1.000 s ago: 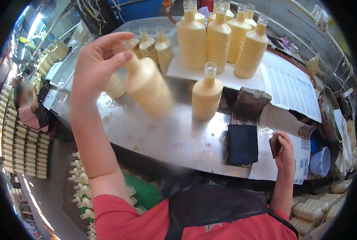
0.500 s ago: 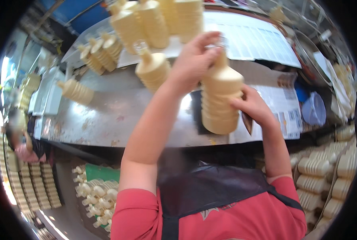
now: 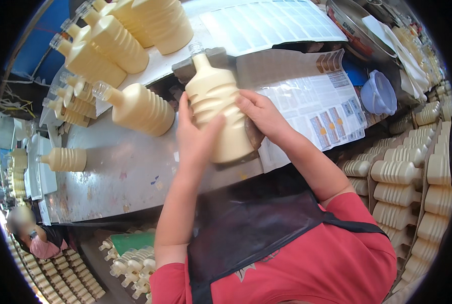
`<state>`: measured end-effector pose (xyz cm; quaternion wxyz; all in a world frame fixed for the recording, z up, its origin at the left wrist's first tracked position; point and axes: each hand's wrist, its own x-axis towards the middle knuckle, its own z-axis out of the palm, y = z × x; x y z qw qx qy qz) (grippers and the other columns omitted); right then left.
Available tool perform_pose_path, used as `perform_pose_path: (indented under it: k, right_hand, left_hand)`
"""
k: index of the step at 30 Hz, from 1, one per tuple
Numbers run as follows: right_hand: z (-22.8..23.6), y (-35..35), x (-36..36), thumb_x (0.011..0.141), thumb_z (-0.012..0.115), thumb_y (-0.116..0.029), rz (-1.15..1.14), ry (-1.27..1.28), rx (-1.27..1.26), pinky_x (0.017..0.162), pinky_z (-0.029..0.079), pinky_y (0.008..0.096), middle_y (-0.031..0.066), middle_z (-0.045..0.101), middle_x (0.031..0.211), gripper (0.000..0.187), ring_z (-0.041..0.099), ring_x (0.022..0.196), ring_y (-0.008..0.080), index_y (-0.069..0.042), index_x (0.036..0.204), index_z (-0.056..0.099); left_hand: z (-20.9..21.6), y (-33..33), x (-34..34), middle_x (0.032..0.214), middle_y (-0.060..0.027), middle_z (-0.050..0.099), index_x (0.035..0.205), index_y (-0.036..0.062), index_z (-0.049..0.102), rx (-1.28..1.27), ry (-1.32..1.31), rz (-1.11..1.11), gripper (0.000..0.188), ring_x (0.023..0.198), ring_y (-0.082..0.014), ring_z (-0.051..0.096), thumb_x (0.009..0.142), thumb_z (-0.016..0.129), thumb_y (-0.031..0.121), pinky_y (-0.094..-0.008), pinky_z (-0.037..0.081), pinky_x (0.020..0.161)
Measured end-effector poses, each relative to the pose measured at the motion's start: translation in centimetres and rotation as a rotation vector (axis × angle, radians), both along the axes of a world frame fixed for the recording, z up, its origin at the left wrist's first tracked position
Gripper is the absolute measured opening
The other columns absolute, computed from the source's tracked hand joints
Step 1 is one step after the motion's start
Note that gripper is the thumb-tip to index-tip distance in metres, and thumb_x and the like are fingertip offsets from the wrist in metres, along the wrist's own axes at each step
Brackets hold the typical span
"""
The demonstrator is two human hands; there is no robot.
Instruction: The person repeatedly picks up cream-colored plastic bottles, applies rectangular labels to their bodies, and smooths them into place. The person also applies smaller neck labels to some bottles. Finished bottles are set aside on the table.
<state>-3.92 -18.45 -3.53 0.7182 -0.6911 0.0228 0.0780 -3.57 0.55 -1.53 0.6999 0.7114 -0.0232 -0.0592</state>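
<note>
A cream-coloured, ridged bottle (image 3: 216,93) with a clear threaded neck stands slightly tilted at the table's front. My left hand (image 3: 198,137) wraps its left side, thumb across the front. On the other side my right hand (image 3: 263,112) grips it with fingers around the edge. Below my right palm shows a dark brown, pointed blade-like piece (image 3: 254,134), mostly hidden. To the left of my left hand, a second cream bottle (image 3: 140,109) leans on the metal table (image 3: 117,187). A smaller cream bottle (image 3: 66,159) is farther left.
Several cream bottles (image 3: 102,45) crowd the back left shelf. Printed sheets (image 3: 307,96) cover the table's right side, near a lilac bucket (image 3: 379,93). Bottles are stacked in rows (image 3: 398,195) at the right. A person (image 3: 38,235) is at the far left.
My left hand has dropped from the bottle's neck to its left side. My right hand stays on the other side. The view has turned, so the table appears tilted.
</note>
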Motion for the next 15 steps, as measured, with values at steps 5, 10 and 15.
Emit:
perform_pose_path:
  k: [5,10,15]
  right_hand:
    - [-0.3,-0.8,-0.7,0.106,0.055,-0.028,-0.101,-0.066,-0.163,0.095,0.049,0.0297,0.0063,0.070,0.113,0.038,0.061,0.105,0.0114,0.002,0.127,0.066]
    - [0.5,-8.1,-4.3,0.096,0.065,-0.024,-0.292,-0.031,-0.622,0.064,0.050,0.0300,0.0076,0.069,0.071,0.028,0.062,0.066,0.0131,0.002,0.091,0.076]
    - [-0.3,-15.2,-11.4,0.092,0.070,-0.020,-0.521,-0.212,-1.056,0.063,0.052,0.0338,0.0145,0.070,0.077,0.020,0.067,0.066,0.0234,-0.001,0.090,0.076]
  left_hand:
    - [0.2,-0.9,-0.3,0.147,-0.0226,0.050,0.161,-0.0015,0.021,0.057,-0.083,0.059,0.097,0.130,-0.0275,0.055,0.083,0.076,0.018,-0.0365,0.046,0.109]
    - [-1.0,-0.5,-1.5,0.150,-0.0211,0.045,0.161,-0.0009,0.020,0.018,-0.047,0.049,0.091,0.133,-0.0284,0.051,0.087,0.071,0.013,-0.0389,0.040,0.114]
    - [-1.5,-0.4,-1.7,0.156,-0.0205,0.039,0.161,-0.0030,0.021,0.085,-0.097,0.053,0.088,0.140,-0.0288,0.044,0.092,0.071,0.019,-0.0393,0.033,0.119]
